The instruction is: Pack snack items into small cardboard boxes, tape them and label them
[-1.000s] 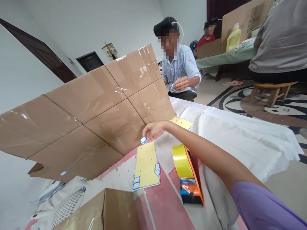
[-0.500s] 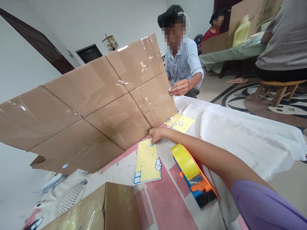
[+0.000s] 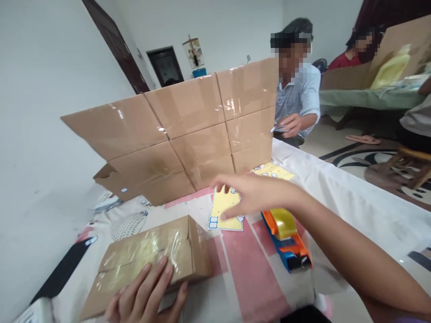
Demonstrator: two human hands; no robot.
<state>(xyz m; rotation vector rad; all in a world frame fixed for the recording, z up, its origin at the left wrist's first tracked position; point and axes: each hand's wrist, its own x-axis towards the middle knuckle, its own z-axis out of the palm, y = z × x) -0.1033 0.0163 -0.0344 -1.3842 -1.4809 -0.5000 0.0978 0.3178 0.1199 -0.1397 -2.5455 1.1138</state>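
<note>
My left hand point(image 3: 148, 291) lies flat, fingers spread, on the taped cardboard box point(image 3: 144, 260) at the near edge of the table. My right hand point(image 3: 251, 195) hovers open, fingers loosely spread and gripping nothing, just above the yellow sticker sheet point(image 3: 224, 211) that lies flat on the cloth between the box and the orange tape dispenser point(image 3: 286, 237). Behind the sheet stands a wall of taped cardboard panels point(image 3: 188, 130); past its right end a seated person point(image 3: 298, 96) works with their own hands
</note>
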